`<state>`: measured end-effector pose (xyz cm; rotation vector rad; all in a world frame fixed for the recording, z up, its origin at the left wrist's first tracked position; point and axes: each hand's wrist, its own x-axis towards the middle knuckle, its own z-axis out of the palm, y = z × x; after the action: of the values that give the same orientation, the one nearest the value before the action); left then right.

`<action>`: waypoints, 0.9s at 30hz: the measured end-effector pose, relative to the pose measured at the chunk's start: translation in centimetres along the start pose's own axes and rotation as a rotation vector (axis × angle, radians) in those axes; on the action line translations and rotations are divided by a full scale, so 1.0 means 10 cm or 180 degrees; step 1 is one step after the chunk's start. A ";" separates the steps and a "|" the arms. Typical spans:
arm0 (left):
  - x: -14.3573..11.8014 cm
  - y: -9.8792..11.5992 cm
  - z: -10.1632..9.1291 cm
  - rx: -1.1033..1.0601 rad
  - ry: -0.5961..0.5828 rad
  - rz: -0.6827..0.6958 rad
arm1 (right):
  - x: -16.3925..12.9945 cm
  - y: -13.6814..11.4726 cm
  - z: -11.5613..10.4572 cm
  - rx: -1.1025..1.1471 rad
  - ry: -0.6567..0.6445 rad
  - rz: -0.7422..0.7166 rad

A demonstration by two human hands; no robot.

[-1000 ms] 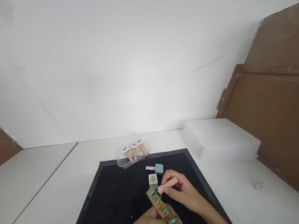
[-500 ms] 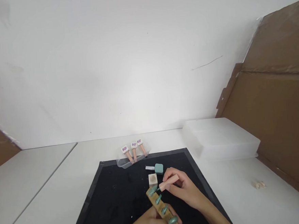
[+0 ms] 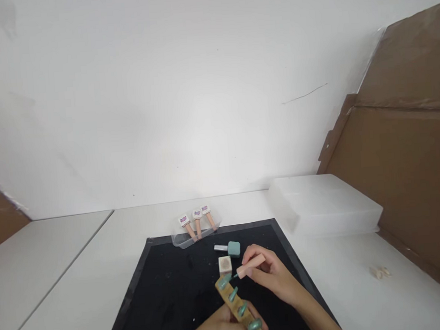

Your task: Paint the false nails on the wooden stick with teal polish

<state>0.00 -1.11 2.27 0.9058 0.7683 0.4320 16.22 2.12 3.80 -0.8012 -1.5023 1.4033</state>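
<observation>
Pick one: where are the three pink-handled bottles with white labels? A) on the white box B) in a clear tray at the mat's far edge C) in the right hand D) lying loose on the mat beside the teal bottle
B: the three bottles lie side by side in a clear tray at the far edge of the mat, away from both hands.

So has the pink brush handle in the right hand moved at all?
Yes, slightly: the pink brush handle has lifted off the top nail tip, toward the open square bottle.
</observation>
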 end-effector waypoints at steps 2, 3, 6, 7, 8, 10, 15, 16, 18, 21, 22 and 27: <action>0.00 -0.01 -0.01 0.0004 -0.0009 0.0003 | 0.00 -0.01 0.00 -0.0010 0.0006 0.0036; 0.00 -0.01 -0.01 0.0009 -0.0015 0.0007 | 0.01 -0.01 0.00 -0.0010 0.0012 0.0054; -0.01 0.00 0.00 -0.0027 -0.0014 -0.0021 | 0.01 -0.01 -0.01 -0.0002 0.0049 0.0070; -0.02 0.00 0.00 -0.0049 -0.0007 -0.0037 | 0.01 -0.01 -0.02 0.0002 0.0063 0.0065; -0.02 0.01 0.01 -0.0062 -0.0005 -0.0050 | 0.02 -0.01 -0.02 0.0011 0.0076 0.0063; -0.03 0.02 0.01 -0.0078 -0.0019 -0.0046 | 0.02 0.00 -0.03 0.0022 0.0092 0.0063; -0.03 -0.01 0.01 -0.0120 -0.0092 0.0095 | 0.05 -0.01 -0.02 0.0036 0.0313 0.0106; -0.02 -0.03 0.00 -0.0168 -0.0090 0.0123 | 0.06 0.00 -0.02 0.0041 0.0410 0.0139; 0.00 -0.05 -0.01 -0.0260 -0.0065 0.0169 | 0.08 0.01 -0.02 0.0054 0.0628 0.0210; 0.04 -0.10 -0.03 -0.0191 -0.0033 0.0230 | 0.10 0.04 -0.02 0.0148 0.0912 0.0247; 0.06 -0.12 -0.04 -0.0165 0.0022 0.0286 | 0.11 0.05 -0.03 0.0202 0.0972 0.0247; 0.11 -0.20 -0.08 -0.0354 0.0052 0.0372 | 0.10 0.09 -0.04 0.0470 0.1142 0.0224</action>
<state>0.12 -1.11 -0.16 0.8465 0.7013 0.5801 16.06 3.35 3.10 -0.9622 -1.0934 1.3214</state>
